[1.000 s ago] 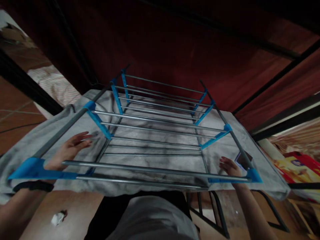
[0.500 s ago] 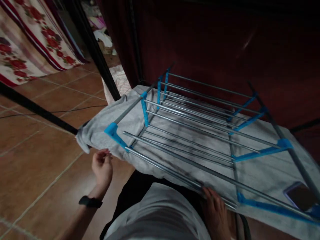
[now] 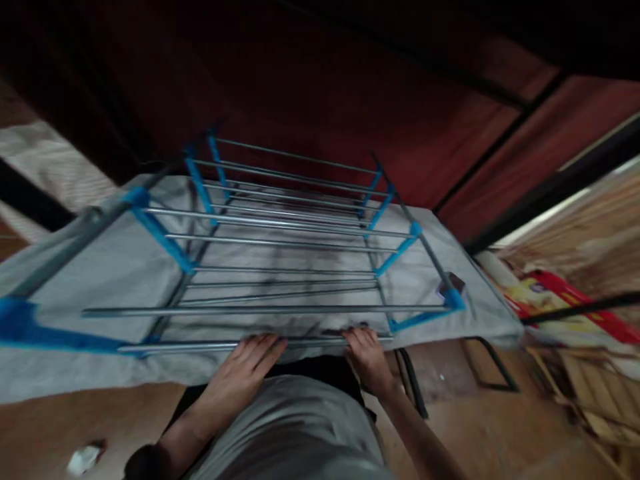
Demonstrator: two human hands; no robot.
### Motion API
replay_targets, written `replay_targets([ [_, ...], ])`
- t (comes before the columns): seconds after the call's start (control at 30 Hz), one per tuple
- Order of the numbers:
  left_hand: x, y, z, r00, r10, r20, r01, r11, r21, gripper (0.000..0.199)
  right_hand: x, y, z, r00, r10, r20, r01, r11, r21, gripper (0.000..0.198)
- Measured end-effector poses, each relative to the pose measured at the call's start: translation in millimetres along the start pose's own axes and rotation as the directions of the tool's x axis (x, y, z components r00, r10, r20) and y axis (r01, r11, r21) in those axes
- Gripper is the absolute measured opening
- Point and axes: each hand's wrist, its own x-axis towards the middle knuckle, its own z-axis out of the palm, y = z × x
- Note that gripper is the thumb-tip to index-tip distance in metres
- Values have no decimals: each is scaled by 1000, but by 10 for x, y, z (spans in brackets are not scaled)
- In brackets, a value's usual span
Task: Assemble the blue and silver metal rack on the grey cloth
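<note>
A rack of grey metal rods (image 3: 280, 243) and blue plastic brackets (image 3: 167, 233) stands on a cloth-covered table in front of me. My left hand (image 3: 247, 367) has its fingers over the lowest front rod (image 3: 190, 346), left of its middle. Farther right, my right hand (image 3: 369, 357) is curled over the same rod near its right end. Just above it runs another rod (image 3: 280, 310). This rod's left end shows free, apart from the left blue corner bracket (image 3: 55, 333), and its right end meets the right corner bracket (image 3: 453, 301). My palms and thumbs are mostly hidden.
Grey cloth (image 3: 75, 373) covers the table. A dark phone-like object (image 3: 451, 283) lies by the rack's right side. Dark red fabric (image 3: 300, 80) hangs behind. At right are a red and yellow package (image 3: 555, 300) and a wooden slatted piece (image 3: 600, 393). White scrap (image 3: 84, 460) lies on the floor.
The view has swung to the right. My left hand has come from beside the table's left end onto the front rod. My right hand stays on that rod.
</note>
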Motion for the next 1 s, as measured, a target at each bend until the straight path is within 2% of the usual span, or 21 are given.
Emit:
replay_targets([
  [0.13, 567, 48, 102, 958, 50, 283, -34, 998, -60, 70, 125, 38, -127, 997, 81, 15, -80, 996, -28, 30],
  [0.23, 807, 124, 118, 919, 0, 395, 30, 997, -70, 68, 155, 90, -104, 994, 106, -2, -106, 994, -33, 32],
  [0.37, 923, 145, 133, 911, -69, 406, 96, 994, -46, 61, 232, 171, -18, 987, 155, -32, -154, 988, 33, 28],
  [0.5, 921, 121, 181, 923, -58, 381, 88, 994, -62, 57, 224, 177, -22, 990, 115, -82, -108, 991, 79, 34],
  [0.57, 914, 111, 191, 927, -55, 371, 82, 995, -58, 58, 140, 134, -55, 984, 113, -135, -102, 991, 88, 42],
  [0.63, 916, 103, 178, 932, -50, 359, 74, 996, -53, 59, 14, 74, -79, 960, 171, -222, -151, 983, 103, 43],
  [0.7, 926, 96, 146, 938, -43, 343, 69, 996, -64, 60, -127, 24, -77, 901, 281, -330, -242, 958, 155, 40],
  [0.77, 935, 91, 112, 944, -31, 330, 63, 994, -85, 59, -252, 10, -52, 800, 426, -424, -346, 903, 255, 34],
  [0.8, 936, 89, 100, 946, -27, 322, 60, 994, -94, 57, -301, 23, -36, 733, 505, -457, -396, 862, 317, 29],
  [0.87, 932, 87, 91, 953, -21, 303, 54, 993, -101, 52, -362, 91, -12, 564, 660, -496, -488, 751, 445, 24],
  [0.9, 928, 85, 95, 957, -20, 289, 52, 993, -102, 50, -374, 142, -7, 483, 719, -499, -516, 695, 501, 25],
  [0.93, 924, 84, 102, 962, -20, 273, 50, 993, -105, 48, -374, 202, -8, 423, 761, -492, -530, 648, 547, 29],
  [0.97, 921, 83, 111, 965, -20, 260, 50, 993, -110, 46, -366, 264, -13, 390, 788, -476, -532, 615, 582, 36],
  [1.0, 918, 81, 120, 968, -21, 251, 51, 992, -115, 45, -351, 325, -21, 383, 805, -453, -524, 593, 611, 43],
])
